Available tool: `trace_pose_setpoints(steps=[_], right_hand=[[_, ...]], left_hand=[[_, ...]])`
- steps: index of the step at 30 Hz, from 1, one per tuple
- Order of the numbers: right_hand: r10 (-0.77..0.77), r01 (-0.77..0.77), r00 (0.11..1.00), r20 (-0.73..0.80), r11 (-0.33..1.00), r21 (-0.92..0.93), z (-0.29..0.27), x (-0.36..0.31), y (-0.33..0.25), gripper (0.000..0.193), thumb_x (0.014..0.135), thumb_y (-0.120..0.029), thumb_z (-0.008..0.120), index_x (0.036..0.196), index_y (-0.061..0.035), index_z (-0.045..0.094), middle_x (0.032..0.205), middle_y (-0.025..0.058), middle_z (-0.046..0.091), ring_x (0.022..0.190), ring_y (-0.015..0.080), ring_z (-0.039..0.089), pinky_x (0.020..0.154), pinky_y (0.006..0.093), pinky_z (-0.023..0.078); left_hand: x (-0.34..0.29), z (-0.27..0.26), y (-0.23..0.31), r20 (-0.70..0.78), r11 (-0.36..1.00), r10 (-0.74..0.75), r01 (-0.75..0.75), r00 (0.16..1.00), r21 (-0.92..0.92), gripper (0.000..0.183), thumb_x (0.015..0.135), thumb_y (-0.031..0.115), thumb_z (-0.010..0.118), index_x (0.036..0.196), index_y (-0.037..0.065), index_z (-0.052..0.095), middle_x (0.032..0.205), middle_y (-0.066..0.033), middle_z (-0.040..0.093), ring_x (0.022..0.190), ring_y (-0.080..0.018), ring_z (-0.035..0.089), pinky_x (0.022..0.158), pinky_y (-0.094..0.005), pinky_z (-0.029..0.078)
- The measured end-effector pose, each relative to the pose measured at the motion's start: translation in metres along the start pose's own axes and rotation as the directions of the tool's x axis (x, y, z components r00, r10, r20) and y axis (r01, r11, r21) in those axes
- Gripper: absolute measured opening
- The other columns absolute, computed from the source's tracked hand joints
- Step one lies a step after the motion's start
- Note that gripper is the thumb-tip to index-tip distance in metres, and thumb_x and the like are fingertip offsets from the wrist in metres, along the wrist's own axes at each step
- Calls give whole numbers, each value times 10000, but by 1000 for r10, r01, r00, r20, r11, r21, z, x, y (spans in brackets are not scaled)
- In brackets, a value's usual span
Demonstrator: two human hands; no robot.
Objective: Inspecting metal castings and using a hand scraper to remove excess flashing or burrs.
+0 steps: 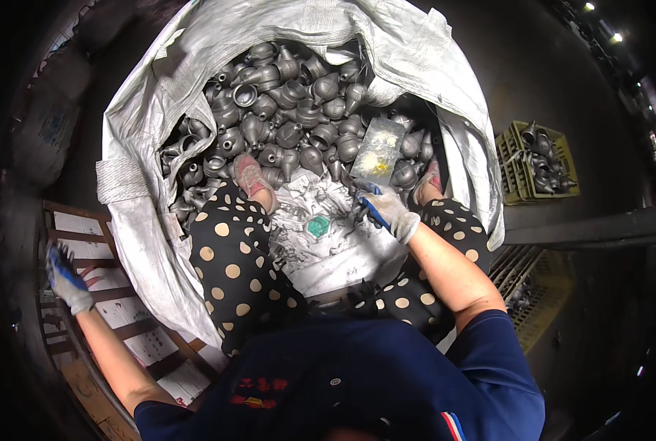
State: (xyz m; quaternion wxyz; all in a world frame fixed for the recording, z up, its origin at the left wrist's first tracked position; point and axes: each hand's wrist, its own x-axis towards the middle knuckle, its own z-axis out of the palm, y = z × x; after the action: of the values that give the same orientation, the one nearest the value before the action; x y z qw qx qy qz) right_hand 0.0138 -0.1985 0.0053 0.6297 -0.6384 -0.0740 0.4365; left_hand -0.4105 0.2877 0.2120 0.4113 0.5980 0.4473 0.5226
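I stand inside a big white woven sack [141,110] filled with several dark grey metal castings [291,110], bulb-shaped with spouts. My right hand [387,209], in a grey and blue glove, is shut on the handle of a flat metal scoop [378,151], whose blade rests against the castings just ahead of my feet. My left hand [67,278], gloved the same way, reaches far out to the left over a wooden pallet [100,294] with its fingers spread, holding nothing.
A yellow-green plastic crate [537,165] holding more castings stands at the right, outside the sack. Another yellowish crate [530,290] sits lower right. A filled sack [49,125] lies in the dark at the left.
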Motion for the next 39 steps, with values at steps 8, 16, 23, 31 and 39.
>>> trace_pose_setpoints(steps=[8,16,23,31,39], right_hand=[[-253,-39,912,-323,729,-683,-121,96,17,258,818,-267,603,973,-77,684,671,108,637,596,181,617,556,330,478],[-179,-275,797,-577,743,-610,-165,142,44,250,796,-273,608,979,-125,695,752,150,661,696,271,649,657,379,501],[-66,-389,830,-553,642,-661,-163,149,27,305,787,-259,589,1080,-234,668,914,192,655,879,318,643,796,393,490],[24,-440,837,-546,623,-647,-170,164,33,341,792,-237,575,1121,-301,642,954,147,661,911,296,637,824,374,488],[-135,-450,835,-534,393,-802,-142,147,4,302,808,-238,557,1092,-262,657,973,162,652,955,325,617,834,390,481]], left_hand=[[-109,334,-102,831,953,160,-302,532,10,315,832,29,614,1145,54,593,1088,-50,613,946,-103,569,830,-246,465],[-155,421,-199,985,483,-107,-859,135,171,646,751,359,673,1311,144,435,1339,-143,445,1177,-341,468,973,-416,393],[-153,434,-260,978,298,-184,-942,99,152,668,778,406,616,1358,175,377,1411,-137,362,1131,-363,493,939,-450,404],[-167,461,-287,903,53,-430,-997,21,49,622,818,336,558,1379,148,365,1427,-164,334,1192,-314,453,952,-410,389],[-169,459,-304,924,155,-382,-987,-16,47,488,845,318,514,1295,130,483,1395,-176,373,1262,-313,382,1010,-413,324]])
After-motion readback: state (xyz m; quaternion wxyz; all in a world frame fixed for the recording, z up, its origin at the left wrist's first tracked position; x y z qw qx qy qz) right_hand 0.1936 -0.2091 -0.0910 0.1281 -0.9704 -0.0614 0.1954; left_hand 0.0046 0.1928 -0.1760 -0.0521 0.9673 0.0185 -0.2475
